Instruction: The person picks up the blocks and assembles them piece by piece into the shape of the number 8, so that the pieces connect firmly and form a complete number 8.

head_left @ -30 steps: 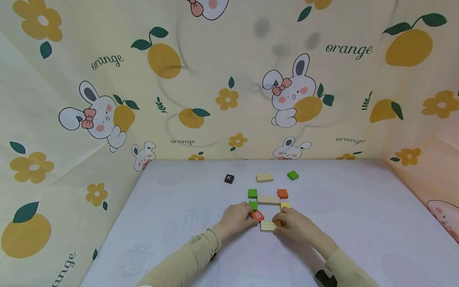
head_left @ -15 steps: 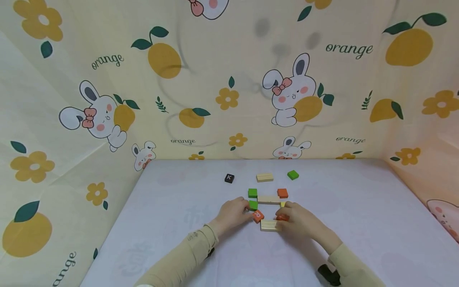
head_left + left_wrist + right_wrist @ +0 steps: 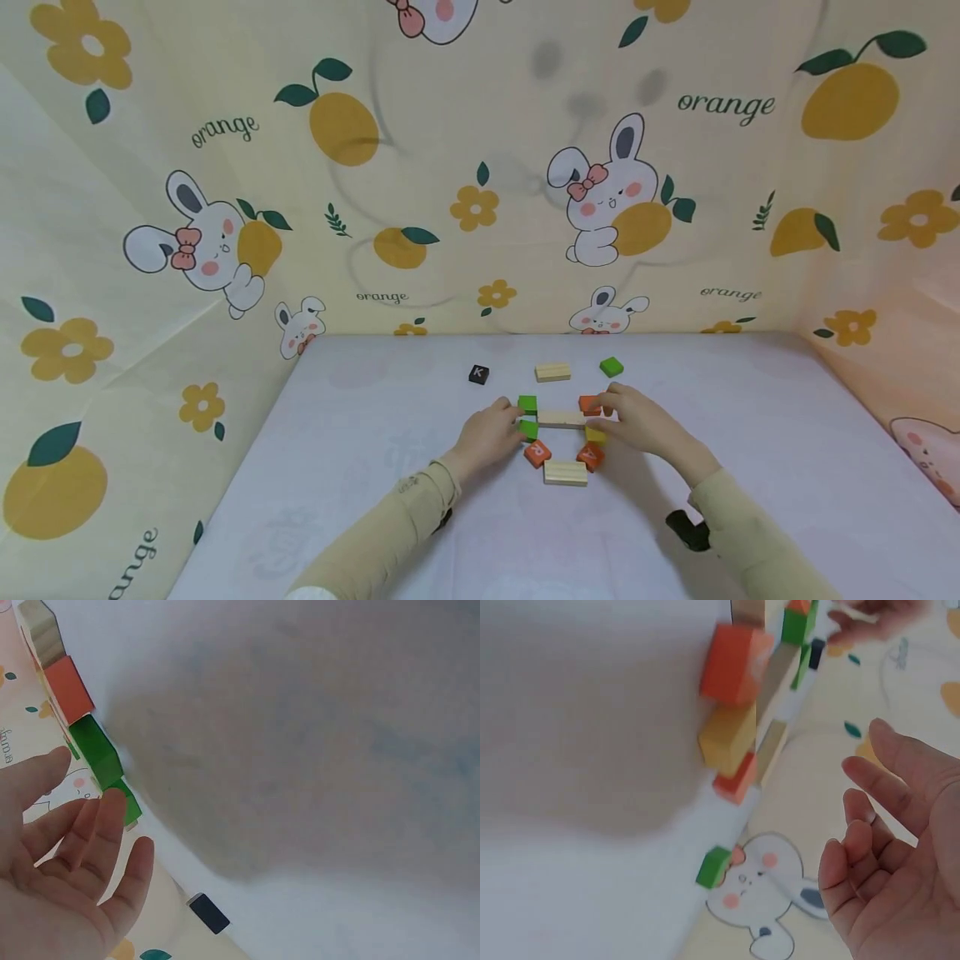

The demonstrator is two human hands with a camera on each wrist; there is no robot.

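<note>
My left hand (image 3: 486,435) is beside two green blocks, the far one (image 3: 527,404) and the near one (image 3: 528,430). In the left wrist view its fingers are loosely bent, with nothing between them and the thumb. My right hand (image 3: 648,423) is at a far orange block (image 3: 589,405) and a yellow block (image 3: 596,435); its fingers partly cover both. The right wrist view shows that hand holding nothing. A long wooden block (image 3: 561,419) lies between the two sides. Nearer are orange blocks lettered R (image 3: 537,453) and A (image 3: 590,456), then a wooden block (image 3: 566,473).
Behind the group lie a black block lettered K (image 3: 478,374), another wooden block (image 3: 552,372) and a tilted green block (image 3: 611,367). A patterned cloth (image 3: 420,167) rises behind and beside the white tabletop (image 3: 375,417).
My right hand has left the orange A block and moved away from me, to the yellow and far orange blocks. My left hand has moved off the R block toward the green blocks.
</note>
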